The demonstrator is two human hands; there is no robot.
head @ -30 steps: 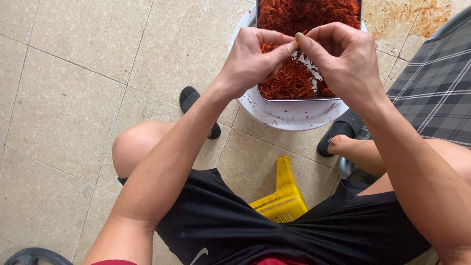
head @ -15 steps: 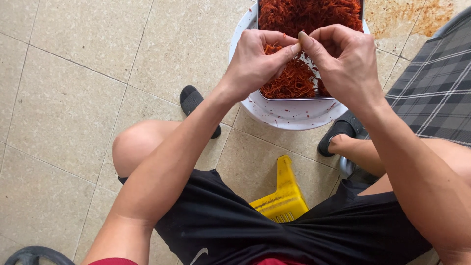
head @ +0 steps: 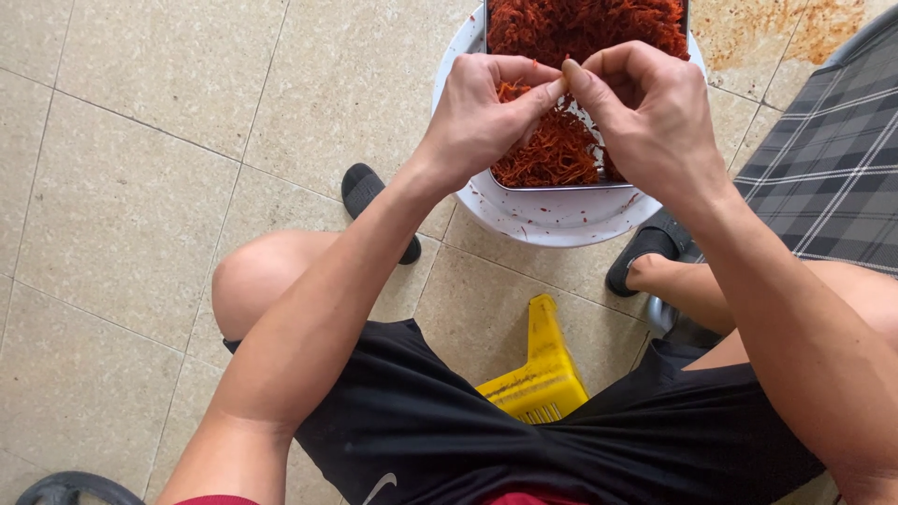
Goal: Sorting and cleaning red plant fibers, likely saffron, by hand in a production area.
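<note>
My left hand point(head: 486, 108) and my right hand point(head: 645, 108) meet thumb to thumb above a metal tray point(head: 561, 186) heaped with thin red-orange shreds point(head: 580, 23). Both sets of fingertips pinch a small clump of the same red shreds point(head: 552, 89) between them. The tray rests on a round white stand point(head: 552, 220) speckled with red bits. My fingers hide what lies directly beneath them in the tray.
I sit on a low yellow plastic stool point(head: 538, 374) over a beige tiled floor point(head: 140, 168), feet in black slippers point(head: 369, 196). A grey plaid cloth point(head: 832, 178) lies at the right. Orange stains point(head: 814, 28) mark the tiles at top right.
My two hands have drawn slightly closer, thumbs now touching, still working the shreds in the same spot above the tray.
</note>
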